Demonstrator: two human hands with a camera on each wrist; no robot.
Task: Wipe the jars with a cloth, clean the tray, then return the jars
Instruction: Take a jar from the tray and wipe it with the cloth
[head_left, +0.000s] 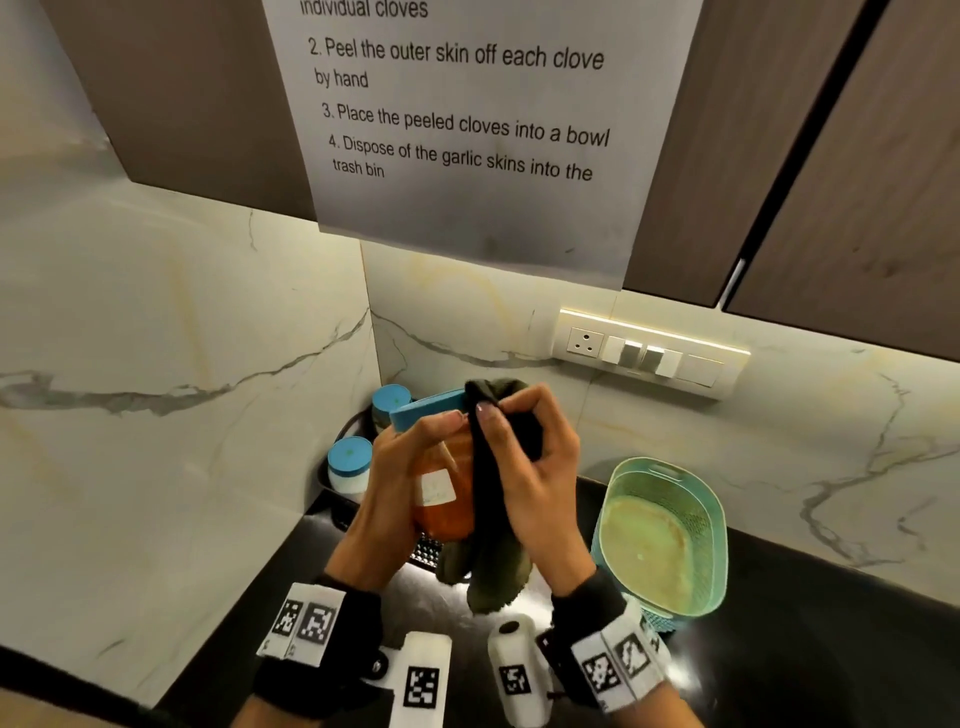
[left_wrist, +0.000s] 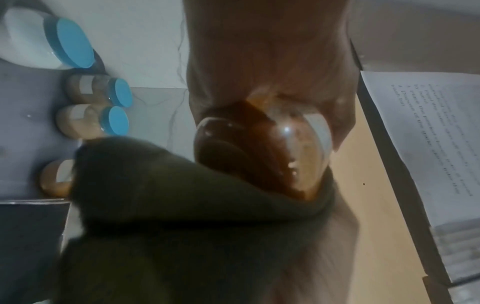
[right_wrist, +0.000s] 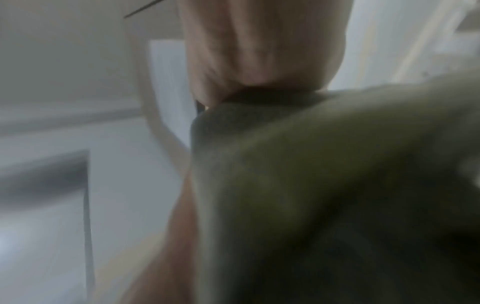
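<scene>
My left hand (head_left: 400, 483) grips a clear jar (head_left: 444, 499) of orange-red powder with a blue lid (head_left: 428, 408) and a white label, held up over the counter. My right hand (head_left: 524, 457) holds a dark green cloth (head_left: 493, 525) wrapped against the jar's right side and lid. The cloth hangs below the jar. In the left wrist view the jar (left_wrist: 262, 150) shows from beneath with the cloth (left_wrist: 182, 216) under it. In the right wrist view the cloth (right_wrist: 324, 185) fills most of the picture. Two blue-lidded jars (head_left: 349, 465) stand in a black tray (head_left: 332, 488) in the corner.
A teal perforated basket (head_left: 665, 535) sits on the black counter (head_left: 805, 649) to the right. Marble walls meet at the corner behind the tray. A paper sheet (head_left: 467, 119) hangs from the cabinet above. A switch panel (head_left: 649, 353) is on the back wall.
</scene>
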